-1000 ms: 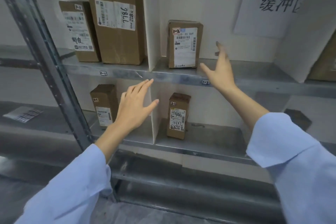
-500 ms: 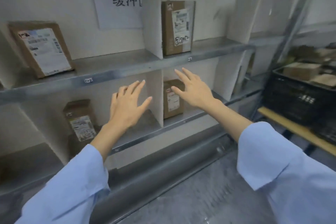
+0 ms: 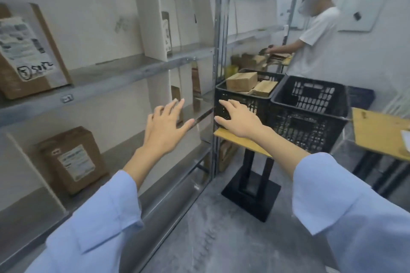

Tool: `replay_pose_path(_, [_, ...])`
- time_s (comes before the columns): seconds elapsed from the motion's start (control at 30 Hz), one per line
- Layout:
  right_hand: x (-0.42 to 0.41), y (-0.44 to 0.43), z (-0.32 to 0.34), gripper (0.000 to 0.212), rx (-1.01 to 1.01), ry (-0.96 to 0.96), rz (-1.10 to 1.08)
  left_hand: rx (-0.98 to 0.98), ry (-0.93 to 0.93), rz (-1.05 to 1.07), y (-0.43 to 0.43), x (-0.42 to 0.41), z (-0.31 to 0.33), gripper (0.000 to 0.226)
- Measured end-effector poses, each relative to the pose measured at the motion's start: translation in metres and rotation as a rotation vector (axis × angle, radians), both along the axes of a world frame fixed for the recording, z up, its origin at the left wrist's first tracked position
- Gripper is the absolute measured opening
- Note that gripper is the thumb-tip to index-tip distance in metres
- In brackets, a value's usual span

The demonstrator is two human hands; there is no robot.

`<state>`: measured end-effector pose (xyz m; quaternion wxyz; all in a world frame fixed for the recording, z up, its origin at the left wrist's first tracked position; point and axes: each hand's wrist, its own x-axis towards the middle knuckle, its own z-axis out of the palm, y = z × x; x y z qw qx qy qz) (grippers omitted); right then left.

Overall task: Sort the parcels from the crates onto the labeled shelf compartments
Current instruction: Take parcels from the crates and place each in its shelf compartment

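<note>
Both of my hands are stretched out in front of me and hold nothing. My left hand (image 3: 165, 125) is spread open in front of the metal shelf (image 3: 124, 77). My right hand (image 3: 238, 118) is open, just short of the near black crate (image 3: 244, 101), which holds brown parcels (image 3: 241, 81). A second black crate (image 3: 310, 115) beside it shows nothing inside from here. On the shelf a labelled parcel (image 3: 26, 51) leans in an upper compartment and another parcel (image 3: 73, 159) stands in the lower one.
The crates rest on a small wooden table (image 3: 241, 143) with a black pedestal. Another wooden table (image 3: 379, 133) is at the right. A person in a white shirt (image 3: 315, 37) works at a bench behind the crates. White dividers split the shelf.
My view has swung right from the shelf compartments to the crates. My right hand has dropped from the upper shelf and reached toward the near crate; the left hand stays spread.
</note>
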<state>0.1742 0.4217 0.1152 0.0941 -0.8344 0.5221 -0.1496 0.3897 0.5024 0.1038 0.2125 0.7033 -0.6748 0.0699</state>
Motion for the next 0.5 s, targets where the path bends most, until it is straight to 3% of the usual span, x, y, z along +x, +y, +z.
replay_pose_path(0.23, [-0.101,-0.089,-0.015,0.069,0.052,-0.029,-0.121,0.028,0.014,-0.111,-0.11,-0.096,-0.016,0.069])
replay_pose_path(0.5, [-0.141,-0.181,-0.042,0.067,0.041,-0.13,-0.144,0.052,0.017,-0.17,-0.225,-0.132,-0.039,0.067])
